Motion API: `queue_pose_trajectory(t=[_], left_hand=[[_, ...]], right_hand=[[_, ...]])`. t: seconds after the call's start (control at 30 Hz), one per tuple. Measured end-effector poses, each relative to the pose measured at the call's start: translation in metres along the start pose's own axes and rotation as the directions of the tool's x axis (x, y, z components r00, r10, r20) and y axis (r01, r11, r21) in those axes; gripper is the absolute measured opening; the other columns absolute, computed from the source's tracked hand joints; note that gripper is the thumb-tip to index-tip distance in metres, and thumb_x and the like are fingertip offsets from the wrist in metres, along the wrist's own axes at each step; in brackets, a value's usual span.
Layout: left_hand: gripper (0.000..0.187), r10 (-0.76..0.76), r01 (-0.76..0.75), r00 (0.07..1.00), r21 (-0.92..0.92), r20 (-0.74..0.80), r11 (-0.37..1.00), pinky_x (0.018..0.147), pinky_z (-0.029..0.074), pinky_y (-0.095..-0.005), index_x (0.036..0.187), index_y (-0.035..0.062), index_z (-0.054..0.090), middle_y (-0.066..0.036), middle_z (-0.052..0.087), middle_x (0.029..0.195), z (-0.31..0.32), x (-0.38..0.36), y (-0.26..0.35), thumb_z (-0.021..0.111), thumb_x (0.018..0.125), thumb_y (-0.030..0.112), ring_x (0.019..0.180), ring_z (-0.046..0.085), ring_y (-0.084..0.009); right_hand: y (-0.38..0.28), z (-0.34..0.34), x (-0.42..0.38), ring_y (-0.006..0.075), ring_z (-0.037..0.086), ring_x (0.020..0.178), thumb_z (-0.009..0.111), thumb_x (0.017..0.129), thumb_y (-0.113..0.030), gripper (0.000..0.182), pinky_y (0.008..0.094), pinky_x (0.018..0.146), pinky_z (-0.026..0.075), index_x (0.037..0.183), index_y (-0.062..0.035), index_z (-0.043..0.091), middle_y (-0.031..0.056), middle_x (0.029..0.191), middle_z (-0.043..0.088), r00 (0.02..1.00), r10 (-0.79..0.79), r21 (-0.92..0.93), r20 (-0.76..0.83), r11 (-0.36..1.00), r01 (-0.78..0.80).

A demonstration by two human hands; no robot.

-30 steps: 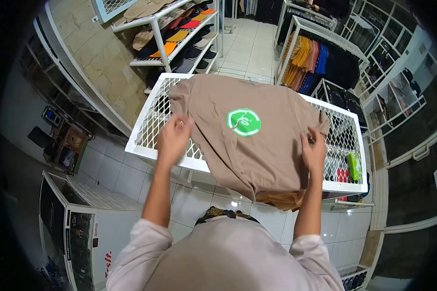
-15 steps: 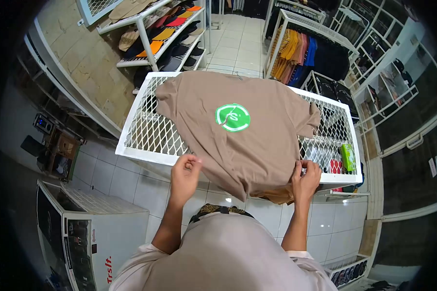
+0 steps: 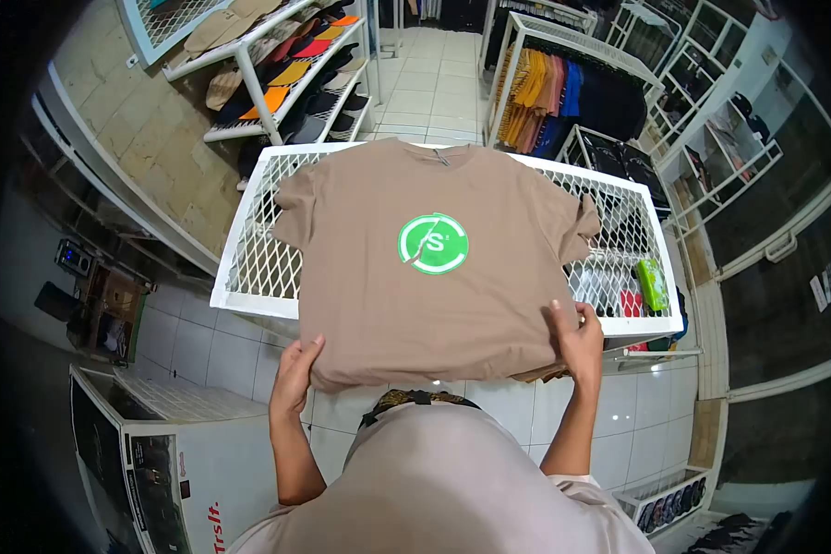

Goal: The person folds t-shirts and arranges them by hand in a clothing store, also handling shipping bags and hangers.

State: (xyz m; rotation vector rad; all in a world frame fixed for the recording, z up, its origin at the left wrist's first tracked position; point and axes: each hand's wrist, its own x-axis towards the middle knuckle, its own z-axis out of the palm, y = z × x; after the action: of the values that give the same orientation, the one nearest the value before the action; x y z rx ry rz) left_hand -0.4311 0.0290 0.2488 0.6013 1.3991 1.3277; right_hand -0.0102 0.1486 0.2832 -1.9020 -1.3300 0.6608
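A brown T-shirt (image 3: 369, 305) with a round green and white print lies face up across a white mesh-topped table (image 3: 254, 302). Its collar points away from me and its hem hangs over the near edge. My left hand (image 3: 293, 377) grips the lower left corner, thumb on top and the other fingers mostly hidden. At the lower right side of the shirt, my right hand (image 3: 580, 343) pinches the edge, its thumb lying on the cloth. Both sleeves rest on the mesh, the right one slightly bunched.
A green packet (image 3: 652, 284) lies on the table's right end. Shelves of caps (image 3: 291, 74) stand at the back left and a rack of hanging shirts (image 3: 545, 88) at the back right. A large white box (image 3: 208, 452) stands on the floor at my left.
The shirt's lower left part has been pulled out to the left and now lies flatter. My left hand has moved left and down onto its corner. The right hand stays near the right edge.
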Motion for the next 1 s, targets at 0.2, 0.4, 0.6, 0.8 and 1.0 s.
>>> queue_pose_trajectory(t=[0.2, 0.4, 0.6, 0.8, 1.0], left_hand=[[0.046, 0.015, 0.119, 0.970, -0.531, 0.242, 0.839, 0.107, 0.046, -0.0420, 0.140, -0.0046, 0.049, -0.017, 0.059, 0.139, -0.026, 0.025, -0.010, 0.057, 0.101, 0.019, 0.124, 0.060, -0.0268], [0.049, 0.127, 0.117, 0.926, -0.591, 0.355, 0.798, 0.110, 0.044, -0.0432, 0.143, -0.0025, 0.049, -0.016, 0.058, 0.140, -0.009, 0.064, 0.029, 0.053, 0.104, 0.027, 0.126, 0.058, -0.0294], [0.048, 0.076, 0.100, 0.939, -0.476, 0.337, 0.873, 0.109, 0.046, -0.0413, 0.142, -0.0008, 0.050, -0.016, 0.059, 0.139, 0.019, 0.109, 0.065, 0.060, 0.101, 0.022, 0.126, 0.058, -0.0273], [0.050, 0.140, 0.027, 0.942, -0.486, 0.305, 0.874, 0.105, 0.050, -0.0415, 0.141, 0.0007, 0.050, -0.015, 0.062, 0.134, 0.025, 0.158, 0.094, 0.065, 0.097, 0.019, 0.121, 0.062, -0.0264], [0.035, 0.190, -0.072, 0.951, -0.422, 0.245, 0.904, 0.093, 0.057, -0.0413, 0.125, -0.0003, 0.059, -0.014, 0.068, 0.118, 0.039, 0.227, 0.132, 0.066, 0.095, 0.017, 0.106, 0.068, -0.0266]], right_hand=[[0.011, 0.003, 0.026, 0.0213, 0.069, 0.091, 0.067, 0.095, -0.033, 0.042, 0.0310, 0.089, 0.051, 0.118, 0.0022, 0.065, 0.0102, 0.107, 0.071, 0.949, -0.054, 0.736, 0.311, 0.646, -0.205], [-0.009, 0.003, 0.062, 0.0170, 0.066, 0.106, 0.065, 0.096, -0.026, 0.038, 0.0317, 0.093, 0.053, 0.121, 0.0026, 0.064, 0.0114, 0.116, 0.070, 0.854, 0.025, 0.607, 0.519, 0.693, -0.389], [-0.024, 0.029, 0.090, 0.0192, 0.067, 0.100, 0.066, 0.096, -0.022, 0.035, 0.0319, 0.093, 0.053, 0.118, 0.0044, 0.065, 0.0113, 0.112, 0.070, 0.888, -0.058, 0.672, 0.456, 0.676, -0.301], [-0.041, 0.050, 0.127, 0.0223, 0.065, 0.105, 0.063, 0.098, -0.023, 0.038, 0.0350, 0.093, 0.054, 0.126, 0.0020, 0.058, 0.0118, 0.118, 0.066, 0.904, -0.011, 0.840, 0.428, 0.374, -0.393], [-0.041, 0.052, 0.219, 0.0239, 0.064, 0.107, 0.061, 0.096, -0.020, 0.036, 0.0393, 0.092, 0.055, 0.128, -0.0048, 0.056, 0.0118, 0.118, 0.063, 0.953, -0.062, 0.917, 0.298, 0.296, -0.267]])
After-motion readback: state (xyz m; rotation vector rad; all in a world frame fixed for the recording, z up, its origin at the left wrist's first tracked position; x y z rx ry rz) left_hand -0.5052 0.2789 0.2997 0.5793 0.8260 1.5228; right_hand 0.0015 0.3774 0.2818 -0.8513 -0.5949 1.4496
